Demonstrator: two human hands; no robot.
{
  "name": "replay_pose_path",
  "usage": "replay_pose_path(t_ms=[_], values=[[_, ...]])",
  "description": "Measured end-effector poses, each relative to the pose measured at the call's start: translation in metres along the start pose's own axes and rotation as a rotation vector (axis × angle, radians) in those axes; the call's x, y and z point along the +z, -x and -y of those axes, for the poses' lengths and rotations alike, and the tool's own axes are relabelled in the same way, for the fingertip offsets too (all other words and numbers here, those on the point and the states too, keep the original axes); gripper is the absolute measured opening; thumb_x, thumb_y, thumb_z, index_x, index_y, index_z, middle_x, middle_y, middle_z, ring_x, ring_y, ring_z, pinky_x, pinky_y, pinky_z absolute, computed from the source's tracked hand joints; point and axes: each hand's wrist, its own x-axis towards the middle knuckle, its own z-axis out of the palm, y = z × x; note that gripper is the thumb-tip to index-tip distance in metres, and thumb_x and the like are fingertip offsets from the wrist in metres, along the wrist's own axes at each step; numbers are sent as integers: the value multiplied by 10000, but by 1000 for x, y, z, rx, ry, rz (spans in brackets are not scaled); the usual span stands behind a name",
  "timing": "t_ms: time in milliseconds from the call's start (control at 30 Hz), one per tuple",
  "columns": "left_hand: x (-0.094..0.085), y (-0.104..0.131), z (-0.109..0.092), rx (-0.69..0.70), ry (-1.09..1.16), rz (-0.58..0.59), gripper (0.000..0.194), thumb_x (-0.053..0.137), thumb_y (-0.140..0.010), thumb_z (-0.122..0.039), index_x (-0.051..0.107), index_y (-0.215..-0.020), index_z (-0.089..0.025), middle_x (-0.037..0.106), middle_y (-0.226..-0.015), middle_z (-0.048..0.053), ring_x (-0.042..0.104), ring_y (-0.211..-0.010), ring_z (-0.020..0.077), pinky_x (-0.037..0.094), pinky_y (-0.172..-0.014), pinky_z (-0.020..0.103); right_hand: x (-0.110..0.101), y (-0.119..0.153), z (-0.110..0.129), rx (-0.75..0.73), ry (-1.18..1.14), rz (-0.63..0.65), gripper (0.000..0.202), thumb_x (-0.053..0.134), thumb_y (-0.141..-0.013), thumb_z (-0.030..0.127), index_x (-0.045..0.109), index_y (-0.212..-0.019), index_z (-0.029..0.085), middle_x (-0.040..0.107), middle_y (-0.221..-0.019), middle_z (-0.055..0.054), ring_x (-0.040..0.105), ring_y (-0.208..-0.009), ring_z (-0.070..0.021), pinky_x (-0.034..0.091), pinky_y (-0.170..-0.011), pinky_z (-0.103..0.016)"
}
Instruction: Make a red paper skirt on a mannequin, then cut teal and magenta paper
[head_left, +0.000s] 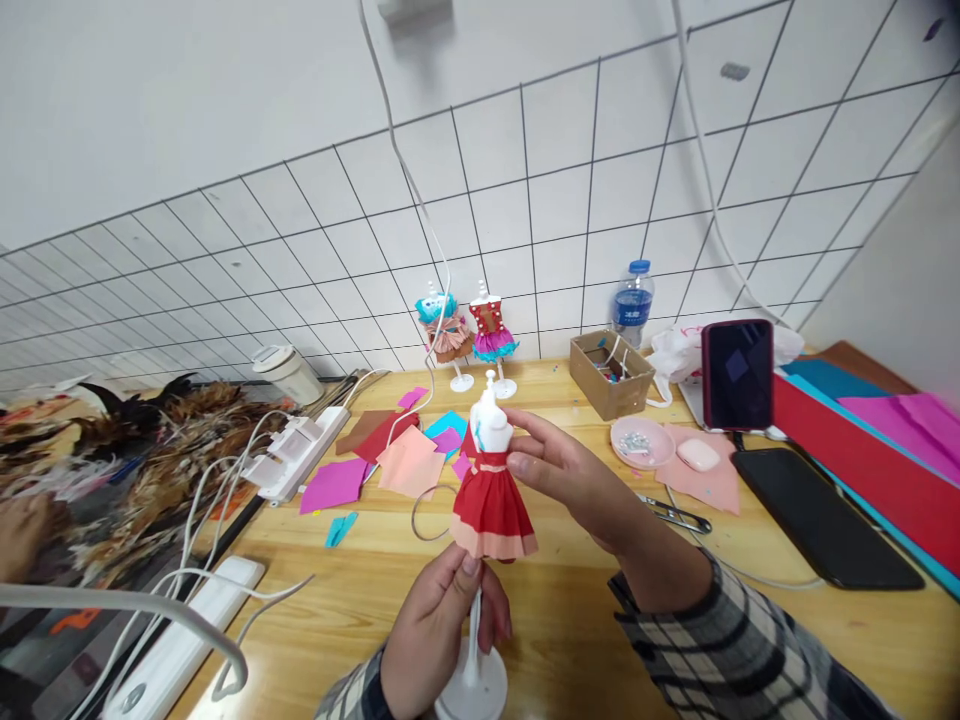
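In the head view a small white dress-form mannequin [493, 428] stands tilted in front of me, wearing a red pleated skirt [495, 508] with a peach hem and a peach waist strip. My left hand [442, 620] is closed around the mannequin's stem just under the hem, above its round white base [474, 690]. At the waist, my right hand [566, 475] has its fingers stretched out, thumb and fingertips against or very near the side of the torso. Whether those fingertips press on the paper cannot be made out.
Coloured paper pieces [411, 462] and a metal ring [417, 515] lie behind. Two dressed mannequins [492, 325] stand by the wall. At right are a cardboard box [611, 375], pink dish [642, 443], snips [679, 514] and phone [825, 515]. Cables [187, 600] and another person's hand [26, 535] are left.
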Motion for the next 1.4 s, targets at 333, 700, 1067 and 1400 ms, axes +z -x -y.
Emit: replay_pose_path(t_ms=[333,700,1067,1400], values=[[5,-7,0,-67,58,34,492,630,-804,-598,572,-936,-128,694,-684,56,574,-510,109,415,-531,220,0,-3,-1,-89,368,-244,566,756,-730,401,553,-1210,181,671,-901,-34,525,-721,-153,431,-697,-321],[11,-16,-27,0,341,-210,394,546,-877,-547,532,-1032,-185,528,-529,-64,400,-386,76,463,-454,228,6,8,-6,-827,1101,-392,485,592,-819,232,479,-1290,212,584,-1212,-114,529,-1112,-280,390,-959,-481],[18,-10,-23,40,87,-147,360,584,-867,-513,572,-874,-153,657,-711,30,575,-530,111,449,-546,227,11,14,-14,-1019,1358,-408,432,617,-818,223,544,-1241,274,572,-1285,-84,532,-1132,-266,366,-994,-481],[8,-9,-21,11,41,-161,500,566,-859,-550,580,-1137,-135,595,-623,-11,520,-456,101,392,-475,210,11,24,1,-1062,1106,-272,304,547,-844,166,621,-1117,278,600,-1201,-48,571,-1048,-243,418,-915,-451]])
